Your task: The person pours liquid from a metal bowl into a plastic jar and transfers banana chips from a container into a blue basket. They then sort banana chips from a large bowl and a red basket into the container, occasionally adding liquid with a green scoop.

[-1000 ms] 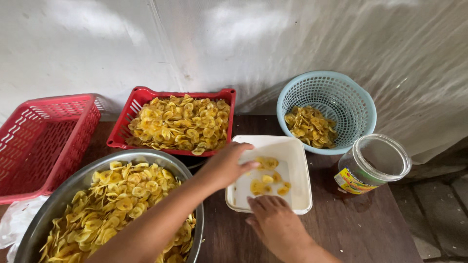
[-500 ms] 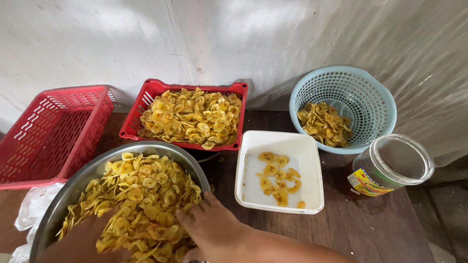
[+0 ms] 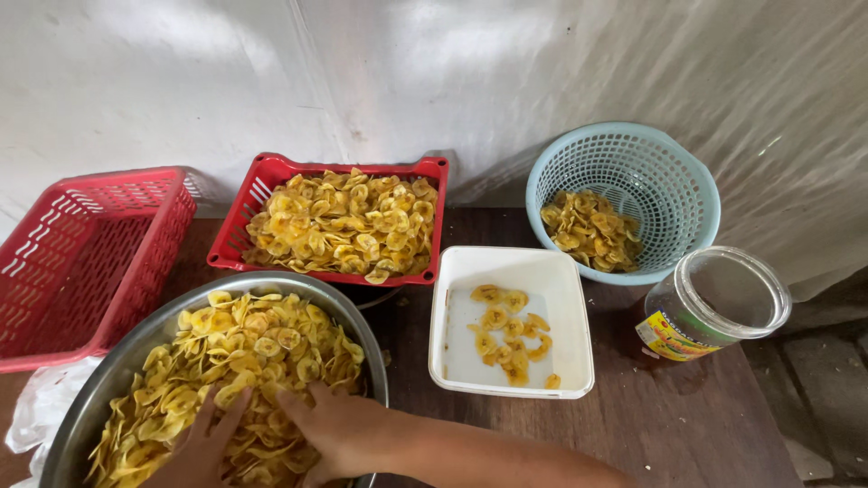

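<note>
Both hands, left hand (image 3: 203, 443) and right hand (image 3: 339, 429), are spread open, pressed side by side into banana chips (image 3: 226, 361) in the steel bowl (image 3: 362, 330); a white tray (image 3: 565, 298) is seen beyond the right hand.

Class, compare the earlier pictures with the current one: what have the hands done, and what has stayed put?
Both hands left the white tray and moved left into the metal bowl. The left hand and right hand now rest among its yellow chips, gripping nothing clearly. The tray's few chips, the red basket of chips, the empty red basket, the blue basket and the jar stayed put.
</note>
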